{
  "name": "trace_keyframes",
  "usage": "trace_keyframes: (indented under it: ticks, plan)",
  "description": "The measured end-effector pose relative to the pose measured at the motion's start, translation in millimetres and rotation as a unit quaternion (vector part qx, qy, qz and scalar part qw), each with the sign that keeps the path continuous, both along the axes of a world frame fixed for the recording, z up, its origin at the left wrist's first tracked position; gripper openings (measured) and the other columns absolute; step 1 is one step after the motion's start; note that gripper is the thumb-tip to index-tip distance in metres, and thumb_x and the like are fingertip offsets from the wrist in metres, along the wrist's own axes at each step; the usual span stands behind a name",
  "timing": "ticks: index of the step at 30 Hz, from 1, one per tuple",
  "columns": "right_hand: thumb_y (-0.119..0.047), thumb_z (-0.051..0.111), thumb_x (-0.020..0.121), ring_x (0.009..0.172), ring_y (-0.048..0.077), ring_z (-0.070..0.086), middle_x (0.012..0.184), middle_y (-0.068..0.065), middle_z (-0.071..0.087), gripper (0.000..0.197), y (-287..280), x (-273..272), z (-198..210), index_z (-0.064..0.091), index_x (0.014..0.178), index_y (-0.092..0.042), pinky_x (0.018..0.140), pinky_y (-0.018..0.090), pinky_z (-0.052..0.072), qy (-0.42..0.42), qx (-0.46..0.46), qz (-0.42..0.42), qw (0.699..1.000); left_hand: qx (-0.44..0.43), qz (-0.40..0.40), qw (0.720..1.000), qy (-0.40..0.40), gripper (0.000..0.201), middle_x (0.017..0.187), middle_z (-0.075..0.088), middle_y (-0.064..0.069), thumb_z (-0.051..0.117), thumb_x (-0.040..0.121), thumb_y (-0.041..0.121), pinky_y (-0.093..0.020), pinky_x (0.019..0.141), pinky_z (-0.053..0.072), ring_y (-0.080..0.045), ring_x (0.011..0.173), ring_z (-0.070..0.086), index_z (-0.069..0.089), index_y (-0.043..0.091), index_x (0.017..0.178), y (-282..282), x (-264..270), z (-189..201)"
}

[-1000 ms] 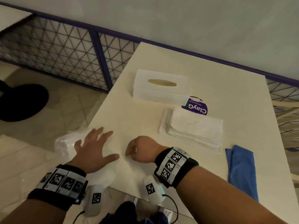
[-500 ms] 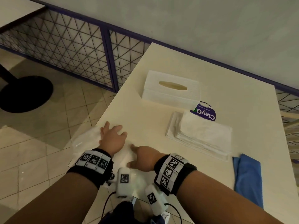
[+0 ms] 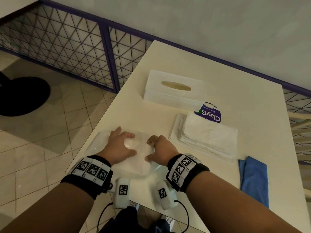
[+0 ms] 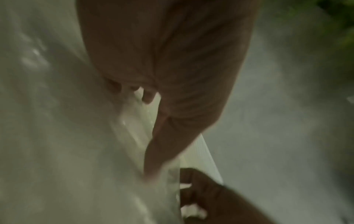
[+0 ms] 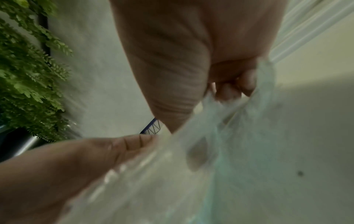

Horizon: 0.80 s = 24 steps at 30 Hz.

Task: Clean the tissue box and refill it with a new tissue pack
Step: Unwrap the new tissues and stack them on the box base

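A clear, crumpled plastic wrapper point(image 3: 101, 143) lies at the table's near left edge. My left hand point(image 3: 127, 143) grips it with curled fingers and thumb. Just to the right, my right hand point(image 3: 149, 149) pinches the same film. The right wrist view shows my curled fingers point(image 5: 229, 87) holding the wrapper point(image 5: 210, 166). In the left wrist view my thumb point(image 4: 159, 151) presses into the blurred wrapper point(image 4: 57, 136). The white tissue box cover point(image 3: 175, 93) stands farther back. A stack of white tissues point(image 3: 208, 132) sits on the white base tray point(image 3: 175, 132) to the right.
A folded blue cloth point(image 3: 254, 179) lies at the table's point(image 3: 218, 73) near right. A purple round sticker point(image 3: 210, 113) shows behind the tissue stack. A purple mesh fence point(image 3: 67, 47) and a black round base point(image 3: 21, 96) stand left; a chair point(image 3: 303, 132) stands right.
My left hand went from lying flat on the wrapper at the table edge to gripping it. Both hands have drawn together and slid the wrapper farther onto the table.
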State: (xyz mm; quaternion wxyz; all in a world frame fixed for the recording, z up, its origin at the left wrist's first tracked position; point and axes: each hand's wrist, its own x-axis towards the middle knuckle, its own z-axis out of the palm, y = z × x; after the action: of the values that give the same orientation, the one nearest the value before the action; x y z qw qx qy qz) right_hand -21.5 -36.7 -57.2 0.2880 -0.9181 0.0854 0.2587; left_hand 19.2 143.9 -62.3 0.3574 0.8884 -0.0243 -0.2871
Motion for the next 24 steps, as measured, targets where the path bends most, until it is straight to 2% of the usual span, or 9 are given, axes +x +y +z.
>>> trace_keyframes:
  ticks: [1, 3, 5, 7, 12, 16, 20, 22, 24]
  plan:
    - [-0.028, 0.078, 0.070, 0.100, 0.025, 0.059, 0.119, 0.002, 0.044, 0.061, -0.2, 0.7, -0.4, 0.050, 0.124, -0.029, 0.083, 0.034, 0.051, -0.004, 0.001, 0.009, 1.000, 0.041, -0.053, 0.998, 0.007, 0.076, 0.160, -0.006, -0.003, 0.083, 0.065, 0.031, -0.047, 0.117, 0.016, -0.025, 0.147, -0.006, 0.045, 0.037, 0.131, 1.8, -3.1, -2.0]
    - [-0.027, 0.077, 0.071, 0.102, 0.025, 0.058, 0.121, 0.001, 0.038, 0.065, 0.8, 1.9, 0.8, 0.048, 0.129, -0.032, 0.086, 0.034, 0.051, -0.008, 0.005, 0.030, 1.000, 0.098, -0.133, 0.986, 0.009, 0.103, 0.156, -0.026, -0.004, 0.085, 0.059, 0.045, -0.050, 0.116, 0.013, -0.025, 0.144, -0.022, 0.027, 0.039, 0.144, 3.6, -8.4, -3.8]
    - [-0.032, 0.078, 0.070, 0.105, 0.026, 0.057, 0.124, 0.002, 0.036, 0.074, 2.5, 2.8, 1.1, 0.043, 0.135, -0.031, 0.090, 0.036, 0.050, 0.003, -0.004, 0.052, 0.999, 0.119, -0.175, 0.977, 0.011, 0.120, 0.151, -0.038, -0.006, 0.085, 0.054, 0.051, -0.050, 0.116, 0.011, -0.026, 0.141, -0.029, 0.011, 0.039, 0.148, 4.8, -11.1, -3.5]
    - [-0.038, 0.081, 0.067, 0.107, 0.027, 0.055, 0.124, 0.004, 0.038, 0.080, 4.7, 3.7, 1.4, 0.041, 0.135, -0.028, 0.091, 0.038, 0.050, 0.020, -0.016, 0.054, 0.998, 0.115, -0.190, 0.975, 0.020, 0.128, 0.147, -0.044, -0.007, 0.085, 0.051, 0.054, -0.050, 0.118, 0.009, -0.027, 0.140, -0.032, 0.004, 0.037, 0.149, 6.0, -11.3, -3.2]
    - [-0.042, 0.083, 0.063, 0.105, 0.027, 0.055, 0.120, 0.007, 0.045, 0.069, 9.5, 9.2, 5.7, 0.052, 0.119, -0.015, 0.087, 0.035, 0.049, 0.058, -0.047, 0.075, 0.994, 0.098, -0.182, 0.978, 0.009, 0.128, 0.147, -0.043, -0.007, 0.083, 0.051, 0.058, -0.052, 0.117, 0.012, -0.026, 0.141, -0.030, 0.004, 0.036, 0.150, 5.8, -13.1, -8.7]
    - [-0.031, 0.082, 0.068, 0.096, 0.022, 0.056, 0.118, 0.006, 0.059, 0.065, 13.0, 13.3, 8.9, 0.050, 0.122, -0.013, 0.079, 0.029, 0.046, 0.063, 0.019, 0.059, 0.996, 0.046, -0.142, 0.989, 0.000, 0.121, 0.150, -0.038, -0.002, 0.083, 0.053, 0.056, -0.051, 0.117, 0.013, -0.020, 0.141, -0.030, 0.014, 0.033, 0.150, 9.1, -14.1, -13.0]
    - [-0.036, 0.075, 0.076, 0.092, 0.021, 0.061, 0.097, 0.003, 0.064, 0.043, 14.1, 15.6, 14.7, 0.065, 0.109, -0.010, 0.080, 0.029, 0.048, 0.123, 0.044, 0.059, 0.990, -0.004, -0.114, 0.993, 0.008, 0.134, 0.151, -0.036, 0.002, 0.071, 0.032, 0.077, -0.051, 0.117, 0.015, -0.016, 0.140, -0.029, 0.021, 0.033, 0.148, 12.0, -16.2, -10.9]
    - [-0.034, 0.076, 0.076, 0.087, 0.020, 0.061, 0.093, 0.003, 0.066, 0.038, 11.2, 15.8, 14.8, 0.068, 0.104, -0.011, 0.079, 0.028, 0.049, 0.126, 0.068, 0.040, 0.989, -0.015, -0.102, 0.995, 0.006, 0.146, 0.152, -0.034, 0.002, 0.063, 0.019, 0.088, -0.048, 0.118, 0.015, -0.016, 0.140, -0.029, 0.022, 0.034, 0.148, 12.8, -17.5, -9.6]
    - [-0.029, 0.075, 0.077, 0.085, 0.019, 0.063, 0.094, 0.005, 0.069, 0.033, 6.9, 14.4, 14.9, 0.068, 0.103, -0.012, 0.075, 0.027, 0.050, 0.106, 0.104, 0.010, 0.989, -0.013, -0.098, 0.995, 0.000, 0.150, 0.152, -0.034, 0.000, 0.056, 0.015, 0.093, -0.049, 0.118, 0.015, -0.018, 0.141, -0.028, 0.018, 0.035, 0.148, 12.7, -19.2, -8.0]
